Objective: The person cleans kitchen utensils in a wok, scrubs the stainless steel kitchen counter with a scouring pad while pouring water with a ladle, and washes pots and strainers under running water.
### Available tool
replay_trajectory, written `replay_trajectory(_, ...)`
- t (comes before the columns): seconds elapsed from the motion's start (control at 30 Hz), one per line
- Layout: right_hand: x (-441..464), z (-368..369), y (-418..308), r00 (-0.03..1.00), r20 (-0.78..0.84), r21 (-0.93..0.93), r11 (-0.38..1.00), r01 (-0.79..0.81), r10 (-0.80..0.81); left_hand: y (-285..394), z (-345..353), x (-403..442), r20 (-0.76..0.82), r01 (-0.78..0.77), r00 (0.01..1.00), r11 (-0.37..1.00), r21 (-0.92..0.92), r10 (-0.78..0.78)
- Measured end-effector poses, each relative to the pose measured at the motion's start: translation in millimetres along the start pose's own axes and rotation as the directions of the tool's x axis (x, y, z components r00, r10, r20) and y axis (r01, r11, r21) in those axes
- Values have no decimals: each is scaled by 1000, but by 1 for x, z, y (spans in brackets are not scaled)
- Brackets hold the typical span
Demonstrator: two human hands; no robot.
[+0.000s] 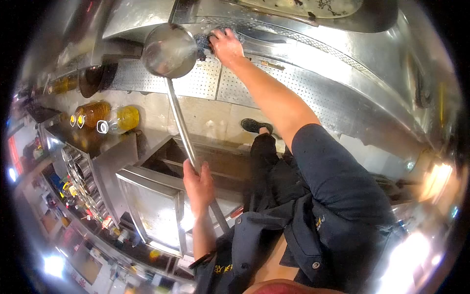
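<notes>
My left hand (198, 188) is closed around the long metal handle of a big ladle (178, 115). The ladle's round bowl (170, 51) points away from me, over the edge of a steel work surface. My right arm reaches far forward, and my right hand (226, 46) is closed on a dark, wet scouring pad (202, 43) just right of the bowl. The pad presses close to the bowl's rim and the steel surface; I cannot tell which it touches. Some whitish foam or water shows around the fingers.
A wok-like pan (318, 7) with pale liquid sits at the top. Perforated steel panels (191, 78) front the counter. Bottles of yellow oil (125, 119) stand at the left. An open steel drawer or cabinet (152, 196) is near my left arm. My shoe (254, 126) is on the floor.
</notes>
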State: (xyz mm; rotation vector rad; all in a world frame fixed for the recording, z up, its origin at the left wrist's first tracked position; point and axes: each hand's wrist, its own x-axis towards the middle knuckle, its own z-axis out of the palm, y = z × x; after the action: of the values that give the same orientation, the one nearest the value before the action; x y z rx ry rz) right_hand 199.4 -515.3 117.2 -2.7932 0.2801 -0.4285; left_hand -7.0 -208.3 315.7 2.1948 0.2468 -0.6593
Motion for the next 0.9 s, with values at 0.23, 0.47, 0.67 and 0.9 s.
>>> replay_trajectory(0.23,-106,-41,81,999,-34,50,998,37,-35,-3,6,-32,-67,51,996,983,-176,-64)
replay_trajectory(0.47,-168,-92,232,963,-173,-47,975,-216,205,-15,22,-59,93,116,992,878,-464,-82)
replay_trajectory(0.67,-163,-172,345,772,227,-223,803,-552,594,-3,27,-62,67,88,996,888,-451,-64)
replay_trajectory(0.9,-171,-166,206,624,395,896,-132,-425,674,-6,-4,11,-83,-79,994,993,-87,72)
